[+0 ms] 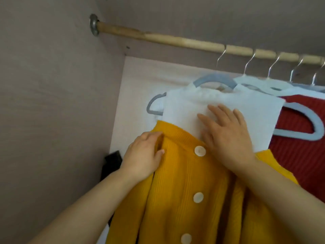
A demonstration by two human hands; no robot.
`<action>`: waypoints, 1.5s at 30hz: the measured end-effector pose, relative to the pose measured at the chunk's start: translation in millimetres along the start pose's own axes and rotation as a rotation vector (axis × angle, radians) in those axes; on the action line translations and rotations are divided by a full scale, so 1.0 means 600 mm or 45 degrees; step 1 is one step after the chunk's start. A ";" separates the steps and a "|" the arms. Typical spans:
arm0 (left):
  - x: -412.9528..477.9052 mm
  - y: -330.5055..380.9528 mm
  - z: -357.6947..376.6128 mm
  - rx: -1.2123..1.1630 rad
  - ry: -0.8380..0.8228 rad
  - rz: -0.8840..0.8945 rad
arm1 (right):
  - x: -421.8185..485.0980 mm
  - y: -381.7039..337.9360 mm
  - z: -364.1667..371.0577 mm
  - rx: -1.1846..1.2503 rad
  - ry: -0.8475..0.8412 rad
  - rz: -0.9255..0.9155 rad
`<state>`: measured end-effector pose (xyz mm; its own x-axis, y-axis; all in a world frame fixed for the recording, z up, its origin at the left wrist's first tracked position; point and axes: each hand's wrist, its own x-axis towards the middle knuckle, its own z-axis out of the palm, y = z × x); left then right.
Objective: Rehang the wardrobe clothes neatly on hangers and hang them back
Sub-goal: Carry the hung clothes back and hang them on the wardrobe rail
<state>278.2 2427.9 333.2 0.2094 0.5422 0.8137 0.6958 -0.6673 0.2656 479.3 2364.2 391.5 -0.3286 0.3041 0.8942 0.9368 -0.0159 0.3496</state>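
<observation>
Presently my left hand (144, 155) pinches a fold at the top edge of the yellow cardigan (184, 182). My right hand (226, 136) lies flat, fingers spread, on the white top (246, 106) just beyond. That top sits on a grey hanger (214, 81) hooked on the far rail (158, 38). A red garment (299, 152) hangs to the right. Assessment: several pieces hung; the cardigan apparently unseated, needing straightening.

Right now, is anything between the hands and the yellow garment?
Nothing visible. The left hand pinches the yellow garment at its top edge; the right hand rests flat on the white top just above.
</observation>
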 end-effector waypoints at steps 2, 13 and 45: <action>-0.056 -0.021 0.006 0.040 -0.051 -0.083 | -0.046 -0.052 0.015 0.121 -0.070 -0.047; -0.513 -0.082 -0.002 0.456 -0.370 -0.909 | -0.343 -0.349 0.080 0.930 -0.638 -0.386; -1.452 0.832 -0.432 1.120 0.516 -3.151 | -0.893 -0.829 -0.888 1.780 -0.628 -2.491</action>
<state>265.4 1490.2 -109.1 -0.8252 -0.4753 -0.3052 -0.5530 0.7899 0.2652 125.1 1701.8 -112.8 -0.6802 -0.6943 -0.2351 -0.6789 0.7177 -0.1553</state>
